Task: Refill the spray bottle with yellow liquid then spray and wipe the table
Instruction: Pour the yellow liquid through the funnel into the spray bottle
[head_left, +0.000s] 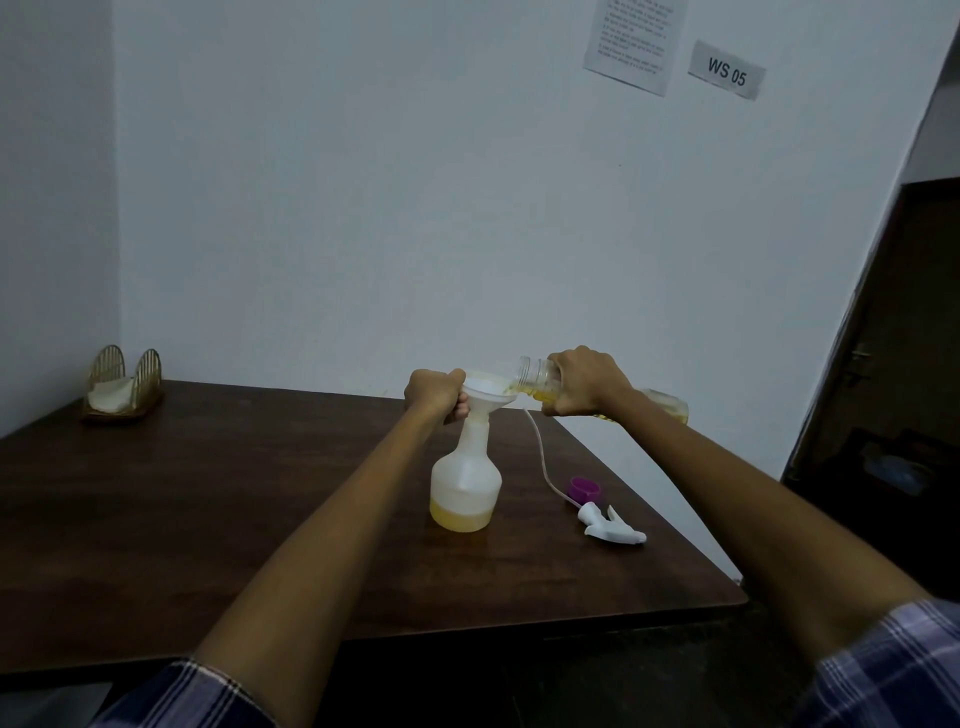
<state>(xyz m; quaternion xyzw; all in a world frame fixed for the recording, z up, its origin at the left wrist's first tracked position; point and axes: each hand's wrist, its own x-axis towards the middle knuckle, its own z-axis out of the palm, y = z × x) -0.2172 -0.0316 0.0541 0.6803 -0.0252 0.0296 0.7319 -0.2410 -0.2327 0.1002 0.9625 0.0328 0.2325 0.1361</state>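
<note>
The spray bottle (466, 480) stands upright on the dark wooden table (208, 509), toward its right edge, with a shallow layer of yellow liquid (461, 519) in its base and a white funnel (488, 392) seated in its neck. The left hand (434, 395) curls round the funnel's stem and the top of the bottle's neck, thumb up against the rim. The right hand (584, 382) grips a clear refill bottle (540, 382) tipped almost flat — its mouth sits over the funnel's bowl, a little yellow liquid pooled in its lower side. Near the right edge lie the white trigger sprayer (613, 526) (its dip tube trailing back across the wood) and a purple cap (585, 489) just beside it. A gold wire napkin holder (123, 382) sits at the far left corner.
</note>
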